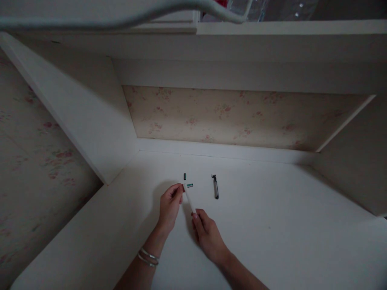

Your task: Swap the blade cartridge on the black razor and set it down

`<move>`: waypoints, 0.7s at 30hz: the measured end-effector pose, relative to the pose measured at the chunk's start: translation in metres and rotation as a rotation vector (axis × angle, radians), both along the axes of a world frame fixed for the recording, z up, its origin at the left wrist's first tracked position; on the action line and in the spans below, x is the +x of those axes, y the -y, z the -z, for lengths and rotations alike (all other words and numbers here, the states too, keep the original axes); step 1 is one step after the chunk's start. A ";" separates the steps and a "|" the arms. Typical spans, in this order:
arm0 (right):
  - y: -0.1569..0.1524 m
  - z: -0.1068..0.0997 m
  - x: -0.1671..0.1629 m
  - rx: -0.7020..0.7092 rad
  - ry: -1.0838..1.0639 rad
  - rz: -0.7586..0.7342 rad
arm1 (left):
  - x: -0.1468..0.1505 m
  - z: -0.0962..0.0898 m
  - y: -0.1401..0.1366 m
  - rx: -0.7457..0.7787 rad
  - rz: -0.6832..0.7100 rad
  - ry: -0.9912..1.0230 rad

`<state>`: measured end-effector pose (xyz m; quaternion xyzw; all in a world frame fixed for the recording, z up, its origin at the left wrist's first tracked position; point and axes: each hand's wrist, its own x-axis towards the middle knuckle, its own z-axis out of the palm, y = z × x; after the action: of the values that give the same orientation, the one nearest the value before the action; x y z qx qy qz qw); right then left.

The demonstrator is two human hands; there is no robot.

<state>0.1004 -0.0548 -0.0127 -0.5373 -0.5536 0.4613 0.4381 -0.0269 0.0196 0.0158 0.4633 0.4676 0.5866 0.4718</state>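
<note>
A slim white stick [189, 199] slants between my two hands above the white desktop. My right hand [208, 235] is closed around its lower end. At its upper end, the fingertips of my left hand [170, 205] are pinched together; whether they also hold something small is too fine to make out. Just right of the left fingertips lies a green-and-black razor cartridge [190, 185]. A second razor cartridge [185, 176] rests slightly farther back, turned lengthwise. To the right, a black-and-grey razor handle [215, 187] lies on the desktop. Two silver bangles [148, 257] circle my left wrist.
The white desktop [272, 249] meets a low back ledge and floral wallpaper [193, 117]. White side panels [87, 112] stand left and right. Overhead are a shelf edge [287, 28] with clear containers and a pale curved cable or tube [121, 20].
</note>
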 end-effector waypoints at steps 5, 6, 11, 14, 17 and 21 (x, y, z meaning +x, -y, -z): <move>-0.001 0.000 0.000 -0.016 -0.039 0.046 | 0.000 0.004 -0.002 -0.006 0.004 0.058; -0.001 0.000 0.000 -0.010 -0.035 0.041 | 0.000 0.005 -0.002 -0.005 0.007 0.065; -0.002 0.001 0.001 0.024 0.010 -0.001 | 0.000 0.008 -0.003 0.010 0.021 0.058; -0.003 0.003 0.001 -0.012 -0.012 0.060 | 0.000 0.008 -0.003 -0.002 0.017 0.037; -0.002 0.004 0.002 0.021 0.031 0.003 | 0.000 0.008 -0.002 0.010 0.026 0.018; -0.002 0.003 0.002 0.033 0.014 0.016 | 0.000 0.008 -0.002 0.007 0.033 0.026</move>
<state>0.1026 -0.0532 -0.0159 -0.5377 -0.5597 0.4450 0.4468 -0.0271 0.0216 0.0082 0.4649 0.4517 0.5862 0.4860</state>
